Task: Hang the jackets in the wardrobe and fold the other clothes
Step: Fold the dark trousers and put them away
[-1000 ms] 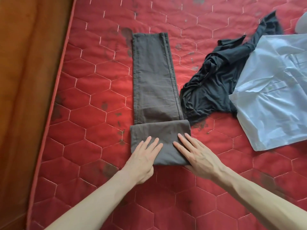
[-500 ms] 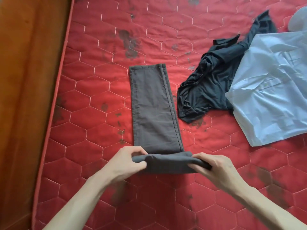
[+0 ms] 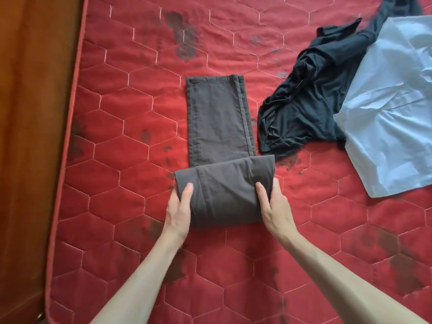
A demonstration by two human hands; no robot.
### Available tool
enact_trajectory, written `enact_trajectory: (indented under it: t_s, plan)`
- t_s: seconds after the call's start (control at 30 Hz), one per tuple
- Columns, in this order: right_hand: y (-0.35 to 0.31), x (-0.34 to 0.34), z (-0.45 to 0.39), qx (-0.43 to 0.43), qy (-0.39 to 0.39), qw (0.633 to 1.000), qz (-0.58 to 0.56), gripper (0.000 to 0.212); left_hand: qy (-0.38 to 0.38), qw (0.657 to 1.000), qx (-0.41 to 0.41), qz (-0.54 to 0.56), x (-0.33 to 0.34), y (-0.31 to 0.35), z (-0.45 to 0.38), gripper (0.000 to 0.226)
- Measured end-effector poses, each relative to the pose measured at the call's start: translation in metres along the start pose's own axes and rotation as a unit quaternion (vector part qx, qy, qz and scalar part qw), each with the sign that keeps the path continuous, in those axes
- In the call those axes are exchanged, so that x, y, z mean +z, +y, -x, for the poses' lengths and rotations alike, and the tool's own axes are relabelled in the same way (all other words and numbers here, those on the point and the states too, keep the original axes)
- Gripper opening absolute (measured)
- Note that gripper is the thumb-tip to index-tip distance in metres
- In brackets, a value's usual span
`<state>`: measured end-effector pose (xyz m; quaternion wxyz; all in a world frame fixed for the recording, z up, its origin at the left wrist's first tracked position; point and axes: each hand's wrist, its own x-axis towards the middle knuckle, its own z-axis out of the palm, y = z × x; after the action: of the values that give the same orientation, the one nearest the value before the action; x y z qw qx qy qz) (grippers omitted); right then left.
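Brown trousers (image 3: 218,118) lie lengthwise on the red quilted mattress (image 3: 131,160), their near end folded into a thick bundle (image 3: 224,190). My left hand (image 3: 178,208) grips the bundle's left end, thumb on top and fingers underneath. My right hand (image 3: 274,205) grips its right end the same way. The trouser legs stretch flat away from me beyond the fold.
A crumpled black garment (image 3: 304,104) lies just right of the trousers. A light blue shirt (image 3: 392,113) partly overlaps it at the far right. The mattress edge and a brown wooden surface (image 3: 30,136) run along the left.
My hands went from pressing flat on the fold to gripping its ends and turning the bundle over away from me. The flat length of trousers is shorter now.
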<state>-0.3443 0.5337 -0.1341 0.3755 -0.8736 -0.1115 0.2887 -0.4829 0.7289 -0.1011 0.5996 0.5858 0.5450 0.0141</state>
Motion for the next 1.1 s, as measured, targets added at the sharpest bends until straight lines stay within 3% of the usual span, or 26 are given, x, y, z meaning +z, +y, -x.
enact_trajectory:
  t_s: [0.1,0.23,0.4,0.47,0.57,0.6,0.67,0.77,0.87,1.0,1.1]
  plan:
    - [0.007,0.010,-0.009,-0.001,0.023,0.996,0.085,0.038,0.002,0.995,0.046,-0.086,0.003,-0.012,-0.006,0.059]
    - [0.009,0.025,-0.010,0.018,0.099,0.977,0.187,0.046,0.004,0.984,0.048,-0.171,0.009,-0.031,-0.016,0.067]
    - [0.008,0.042,0.000,0.077,0.173,0.959,0.212,0.043,0.045,0.960,0.082,-0.264,0.015,-0.034,-0.031,0.043]
    - [0.007,0.046,0.002,0.084,0.211,0.955,0.190,0.044,0.093,0.938,0.099,-0.319,0.021,-0.031,-0.028,0.040]
    - [0.006,0.042,0.003,0.002,0.251,0.939,0.233,0.054,0.183,0.883,0.215,-0.376,0.030,-0.032,-0.016,0.047]
    - [0.007,0.038,0.002,-0.057,0.240,0.936,0.253,0.057,0.188,0.857,0.274,-0.393,0.031,-0.034,-0.014,0.051]
    - [0.012,0.032,-0.002,-0.183,0.181,0.919,0.299,0.061,0.129,0.804,0.355,-0.459,0.031,-0.043,-0.012,0.056]
    - [0.019,0.027,-0.008,-0.270,0.081,0.890,0.358,0.064,0.041,0.756,0.375,-0.535,0.030,-0.056,-0.015,0.066]
    - [0.027,0.025,-0.012,-0.256,0.052,0.893,0.367,0.072,0.015,0.750,0.384,-0.539,0.026,-0.060,-0.025,0.072]
    - [0.035,0.032,-0.015,-0.191,0.081,0.922,0.326,0.080,-0.007,0.736,0.389,-0.554,0.024,-0.063,-0.036,0.079]
    - [0.035,0.034,-0.016,-0.175,0.088,0.919,0.343,0.081,-0.015,0.729,0.382,-0.568,0.025,-0.061,-0.039,0.085]
